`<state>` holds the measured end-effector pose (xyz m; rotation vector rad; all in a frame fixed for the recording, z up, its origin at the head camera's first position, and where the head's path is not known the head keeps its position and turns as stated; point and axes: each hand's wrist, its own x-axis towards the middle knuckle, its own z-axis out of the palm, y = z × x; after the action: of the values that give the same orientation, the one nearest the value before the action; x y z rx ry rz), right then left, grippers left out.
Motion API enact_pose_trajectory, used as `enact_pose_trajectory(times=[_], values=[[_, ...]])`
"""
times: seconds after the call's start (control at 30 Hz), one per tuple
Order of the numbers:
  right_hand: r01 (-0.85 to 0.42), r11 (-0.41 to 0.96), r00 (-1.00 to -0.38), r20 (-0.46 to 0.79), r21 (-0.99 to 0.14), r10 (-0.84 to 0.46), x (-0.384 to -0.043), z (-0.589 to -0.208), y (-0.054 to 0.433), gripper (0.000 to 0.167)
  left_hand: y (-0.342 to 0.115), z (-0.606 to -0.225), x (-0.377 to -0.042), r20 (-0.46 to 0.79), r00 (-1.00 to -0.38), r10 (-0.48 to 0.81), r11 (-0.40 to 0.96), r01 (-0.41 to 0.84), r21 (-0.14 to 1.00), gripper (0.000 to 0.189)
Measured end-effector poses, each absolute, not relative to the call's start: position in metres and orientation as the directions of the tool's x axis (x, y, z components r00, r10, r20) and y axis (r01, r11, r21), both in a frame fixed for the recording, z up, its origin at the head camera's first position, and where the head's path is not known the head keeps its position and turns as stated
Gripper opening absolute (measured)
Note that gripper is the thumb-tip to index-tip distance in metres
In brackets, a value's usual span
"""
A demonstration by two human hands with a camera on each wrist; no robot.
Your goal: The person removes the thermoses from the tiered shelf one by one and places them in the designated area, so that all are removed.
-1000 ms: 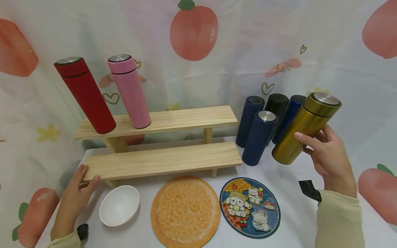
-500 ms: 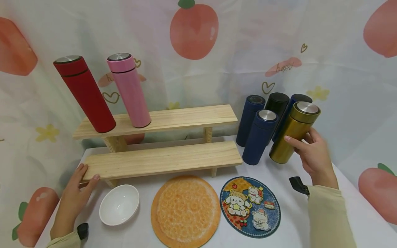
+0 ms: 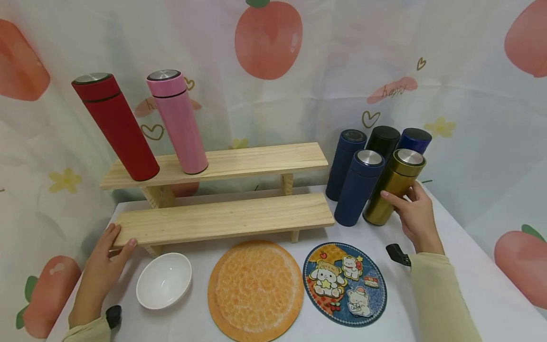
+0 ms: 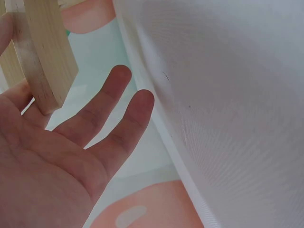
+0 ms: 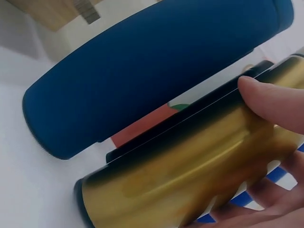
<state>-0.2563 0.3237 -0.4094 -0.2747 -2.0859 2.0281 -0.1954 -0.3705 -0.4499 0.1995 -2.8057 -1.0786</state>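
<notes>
My right hand [image 3: 416, 216] grips a gold thermos [image 3: 386, 192] with a steel-topped lid, thumb on its near side and fingers round the far side. The thermos leans slightly and its base is at the white table, close beside a dark blue thermos [image 3: 359, 190]. In the right wrist view, the gold body [image 5: 190, 161] lies below the blue thermos [image 5: 142, 71]. My left hand [image 3: 100, 266] holds the left end of the lower tier of a two-tier wooden shelf [image 3: 226, 218]. Its thumb and forefinger touch the board [image 4: 47, 52], while two fingers stretch out free.
A red thermos [image 3: 119, 133] and a pink thermos [image 3: 181, 128] stand on the upper tier. Behind the gold thermos are a black thermos [image 3: 383, 140], a bright blue one [image 3: 414, 139] and another navy one [image 3: 346, 161]. A white bowl [image 3: 164, 281], an orange round mat [image 3: 256, 290] and a cartoon mat [image 3: 344, 285] lie in front.
My right hand has carried the gold thermos left and down, from a stronger tilt to nearly upright beside the dark blue thermos. My left hand stays on the shelf.
</notes>
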Motion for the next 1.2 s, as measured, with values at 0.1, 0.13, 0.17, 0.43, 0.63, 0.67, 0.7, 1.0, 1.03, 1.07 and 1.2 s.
enact_pose_trajectory(times=[0.1, 0.13, 0.17, 0.43, 0.63, 0.67, 0.7, 1.0, 1.03, 1.07, 1.2], values=[[-0.032, 0.026, -0.957, 0.038, -0.999, 0.287, -0.258, -0.413, 0.322, 0.093, -0.37, -0.45, -0.196, 0.056, -0.982, -0.179, 0.737, -0.096, 0.669, 0.089], [-0.036, 0.031, -0.956, 0.043, -0.999, 0.291, -0.259, -0.414, 0.321, 0.092, -0.37, -0.45, -0.196, 0.054, -0.982, -0.181, 0.738, -0.099, 0.667, 0.089], [-0.042, 0.038, -0.954, 0.051, -0.998, 0.295, -0.259, -0.415, 0.321, 0.092, -0.37, -0.45, -0.196, 0.053, -0.982, -0.182, 0.739, -0.101, 0.666, 0.089], [-0.062, 0.186, -0.937, 0.122, -0.981, 0.329, -0.261, -0.422, 0.318, 0.084, -0.369, -0.45, -0.196, 0.063, -0.982, -0.176, 0.743, -0.09, 0.663, 0.088], [-0.059, 0.238, -0.936, 0.136, -0.97, 0.324, -0.262, -0.425, 0.317, 0.086, -0.37, -0.45, -0.195, 0.079, -0.982, -0.169, 0.741, -0.074, 0.667, 0.088], [-0.058, 0.24, -0.937, 0.136, -0.969, 0.321, -0.262, -0.425, 0.317, 0.086, -0.37, -0.451, -0.195, 0.079, -0.982, -0.169, 0.741, -0.074, 0.667, 0.088], [-0.059, 0.244, -0.938, 0.137, -0.968, 0.319, -0.263, -0.425, 0.317, 0.086, -0.37, -0.451, -0.195, 0.078, -0.983, -0.169, 0.741, -0.074, 0.667, 0.088], [-0.072, 0.27, -0.962, 0.139, -0.96, 0.237, -0.259, -0.418, 0.322, 0.094, -0.369, -0.448, -0.194, 0.046, -0.983, -0.176, 0.733, -0.1, 0.673, 0.089], [-0.074, 0.274, -0.963, 0.141, -0.959, 0.232, -0.257, -0.416, 0.323, 0.095, -0.369, -0.448, -0.194, 0.045, -0.983, -0.177, 0.733, -0.101, 0.672, 0.09], [-0.08, 0.277, -0.962, 0.147, -0.958, 0.231, -0.255, -0.414, 0.324, 0.094, -0.368, -0.448, -0.194, 0.043, -0.983, -0.178, 0.733, -0.103, 0.672, 0.09], [-0.145, 0.274, -0.944, 0.216, -0.951, 0.25, -0.247, -0.401, 0.329, 0.09, -0.369, -0.448, -0.195, 0.055, -0.983, -0.175, 0.738, -0.094, 0.668, 0.09]])
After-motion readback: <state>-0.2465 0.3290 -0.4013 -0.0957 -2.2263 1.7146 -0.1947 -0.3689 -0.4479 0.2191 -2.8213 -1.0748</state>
